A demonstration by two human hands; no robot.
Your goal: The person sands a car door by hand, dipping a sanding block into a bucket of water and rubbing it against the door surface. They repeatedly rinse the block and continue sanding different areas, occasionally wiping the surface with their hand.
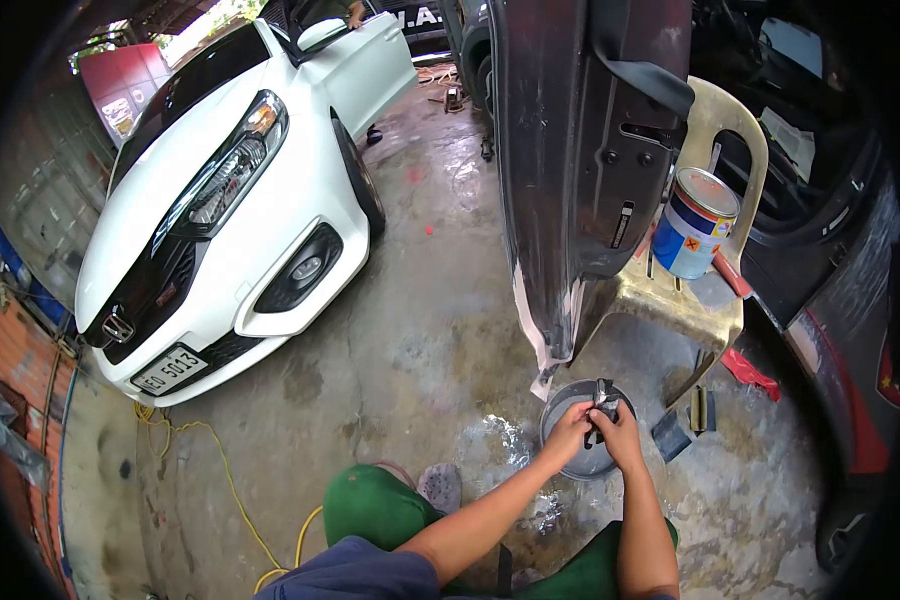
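Both of my hands meet over a round basin (pixel 545 412) of greyish water on the wet floor. My left hand (pixel 568 432) is closed around the left side of a dark piece of sandpaper (pixel 604 395). From the other side, my right hand (pixel 620 435) grips the same piece, its fingers bent and close to the left ones. Part of the piece is hidden by the fingers. Just beyond the basin hangs the lower end of a dark car door (pixel 545 200), with pale filler patches (pixel 540 345) along its bottom edge.
A plastic chair (pixel 660 300) holds a paint can (pixel 697 222) and a red-handled tool (pixel 732 275). Dark sheets (pixel 672 435) and a red wrapper (pixel 750 374) lie right of the basin. A white car (pixel 220 200) stands left, a yellow cord (pixel 232 490) below it. Another person's hand (pixel 356 14) shows behind.
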